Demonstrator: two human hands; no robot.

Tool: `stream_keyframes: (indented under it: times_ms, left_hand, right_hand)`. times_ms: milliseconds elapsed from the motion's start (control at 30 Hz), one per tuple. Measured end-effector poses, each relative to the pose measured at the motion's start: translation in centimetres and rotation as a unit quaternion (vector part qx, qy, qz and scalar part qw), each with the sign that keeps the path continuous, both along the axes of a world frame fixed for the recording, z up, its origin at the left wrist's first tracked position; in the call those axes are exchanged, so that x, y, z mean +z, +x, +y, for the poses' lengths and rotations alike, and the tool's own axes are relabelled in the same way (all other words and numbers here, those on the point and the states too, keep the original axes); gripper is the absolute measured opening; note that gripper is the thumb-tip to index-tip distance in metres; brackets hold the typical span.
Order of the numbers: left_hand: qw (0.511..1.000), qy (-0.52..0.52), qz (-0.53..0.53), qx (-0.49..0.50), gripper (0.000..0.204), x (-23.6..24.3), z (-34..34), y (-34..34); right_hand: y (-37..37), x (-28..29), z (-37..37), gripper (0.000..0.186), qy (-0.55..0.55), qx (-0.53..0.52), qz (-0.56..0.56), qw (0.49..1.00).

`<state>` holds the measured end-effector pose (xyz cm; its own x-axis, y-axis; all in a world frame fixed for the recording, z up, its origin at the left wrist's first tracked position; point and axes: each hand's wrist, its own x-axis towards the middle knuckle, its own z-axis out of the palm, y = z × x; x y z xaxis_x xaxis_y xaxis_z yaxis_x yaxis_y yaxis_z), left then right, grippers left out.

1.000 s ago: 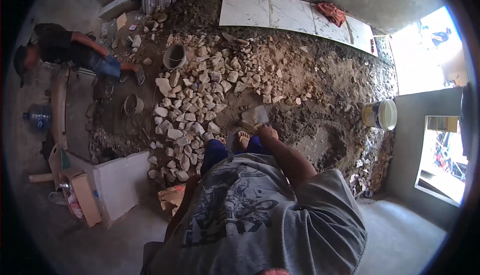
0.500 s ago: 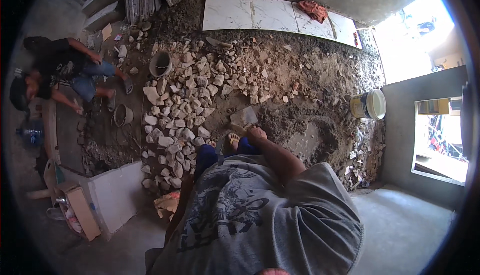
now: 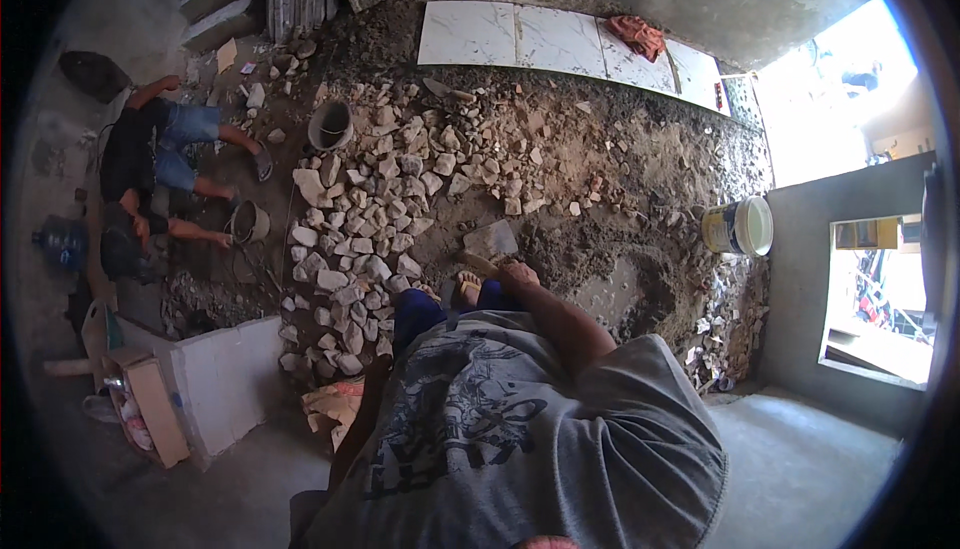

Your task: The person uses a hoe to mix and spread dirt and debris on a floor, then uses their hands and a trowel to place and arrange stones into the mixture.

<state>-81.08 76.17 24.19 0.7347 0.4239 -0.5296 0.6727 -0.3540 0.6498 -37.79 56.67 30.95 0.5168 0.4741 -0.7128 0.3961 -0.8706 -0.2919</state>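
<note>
While the person is bending low over the dirt floor, the right arm is reaching straight down past the grey printed shirt, elbow nearly extended, and the right hand [image 3: 519, 275] is closing around the handle of a flat grey metal trowel [image 3: 489, 240]. The trowel blade is lying on the damp brown mortar just ahead of the person's sandalled foot [image 3: 468, 287], at the near edge of the bed of pale broken stones [image 3: 380, 209]. The left hand is hiding beneath the torso, so whether it is open or closed cannot be told. To the right of the trowel, a white plastic bucket [image 3: 738, 226] is standing by the grey concrete wall. Well beyond the trowel, white marble-patterned tiles [image 3: 545, 39] are lying in a row with an orange rag [image 3: 640, 35] on them. Far to the left of the trowel, another person [image 3: 150, 169] is crouching beside a small round metal pan [image 3: 248, 221].
</note>
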Motion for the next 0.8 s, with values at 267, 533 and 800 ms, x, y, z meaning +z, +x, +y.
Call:
stream_keyframes:
  times_ms: [267,533,800]
  left_hand:
    - [0.998,0.041,-0.045,-0.01,0.033,0.0,-1.9,0.6]
    - [0.989,0.121,-0.084,-0.006,0.032,-1.0,-4.1,-0.2]
    - [0.983,-0.027,-0.028,0.182,0.032,-1.3,-5.5,0.6]
  right_hand:
    - [0.5,-4.4,-1.8,0.03,0.04,0.089,-0.051,0.994]
    - [1.0,1.0,0.8,0.031,0.02,0.133,0.005,0.991]
    - [2.0,-2.9,0.5,0.032,-0.01,0.155,0.0,0.988]
